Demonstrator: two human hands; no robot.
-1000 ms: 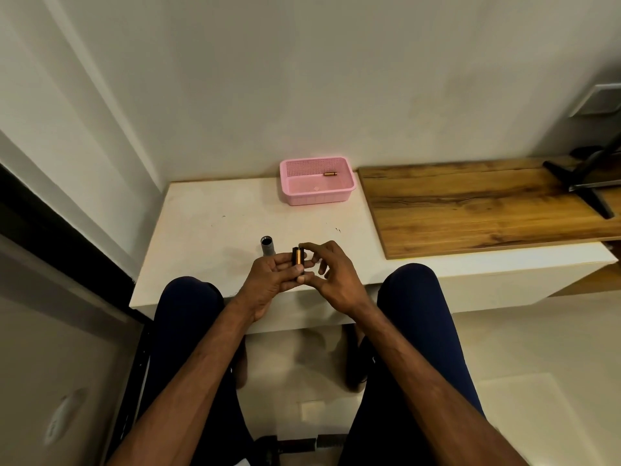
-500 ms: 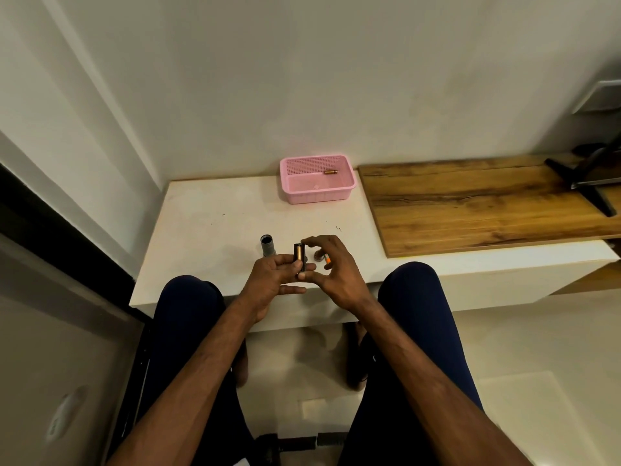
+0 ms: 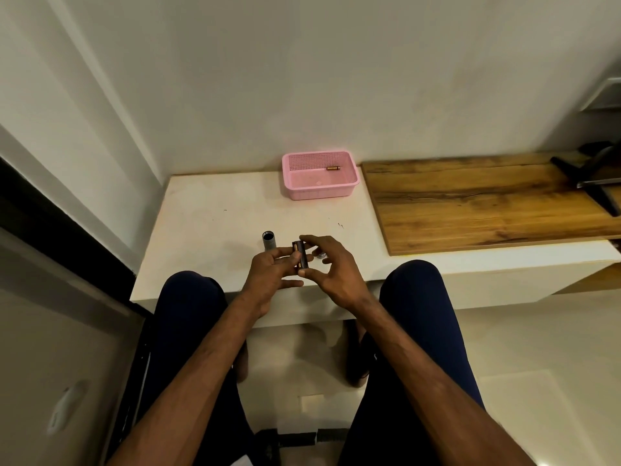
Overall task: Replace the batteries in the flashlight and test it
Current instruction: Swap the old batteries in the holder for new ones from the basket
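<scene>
**Battery holder pinched between both hands at the table's near edge**

The left hand [image 3: 268,274] and right hand [image 3: 331,269] both grip a dark battery holder [image 3: 300,255], upright so a cell can seat, likely. The flashlight tube [image 3: 268,241] stands open-end up just beside them. Beyond is bare white table [image 3: 218,213]; the pink basket [image 3: 319,193], holding one battery [image 3: 332,168], sits well apart.

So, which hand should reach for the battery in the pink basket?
Probably the right hand. The battery lies in the basket on its side, and its fingers only pinch the holder lightly, while the left hand supports it.
</scene>
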